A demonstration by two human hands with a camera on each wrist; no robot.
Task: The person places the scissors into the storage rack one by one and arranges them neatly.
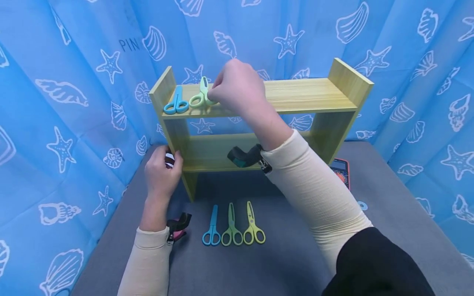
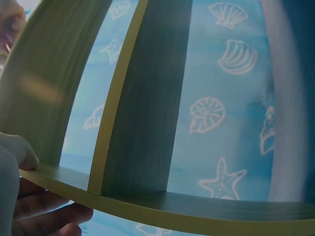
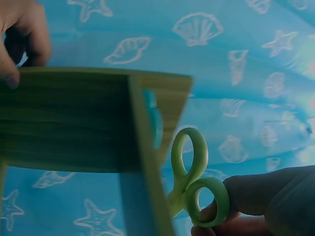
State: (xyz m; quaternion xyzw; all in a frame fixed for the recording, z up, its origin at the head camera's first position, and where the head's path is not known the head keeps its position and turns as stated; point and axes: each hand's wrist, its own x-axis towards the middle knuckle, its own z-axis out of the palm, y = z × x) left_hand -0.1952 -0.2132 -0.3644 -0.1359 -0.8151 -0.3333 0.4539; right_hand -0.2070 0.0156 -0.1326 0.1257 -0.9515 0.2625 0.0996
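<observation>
My right hand (image 1: 240, 88) pinches one handle loop of a pair of light green scissors (image 1: 204, 85) over the left part of the wooden shelf's (image 1: 307, 93) top board. In the right wrist view the scissors' handle loops (image 3: 202, 152) show beside the board, with thumb and fingers at the lower loop. Blue scissors (image 1: 177, 95) lie to their left, against the shelf's end panel. Lower down, my left hand (image 1: 163, 172) grips the edge of the left side panel; in the left wrist view its thumb and fingers (image 2: 47, 211) lie on opposite sides of that edge.
On the grey table in front of the shelf lie blue scissors (image 1: 213, 218), green scissors (image 1: 231, 218) and yellow scissors (image 1: 251, 218), side by side. A red-edged multimeter (image 1: 344, 168) sits by the shelf's right end, near a small light blue ring (image 1: 365, 205). A patterned blue curtain (image 1: 92, 135) hangs behind.
</observation>
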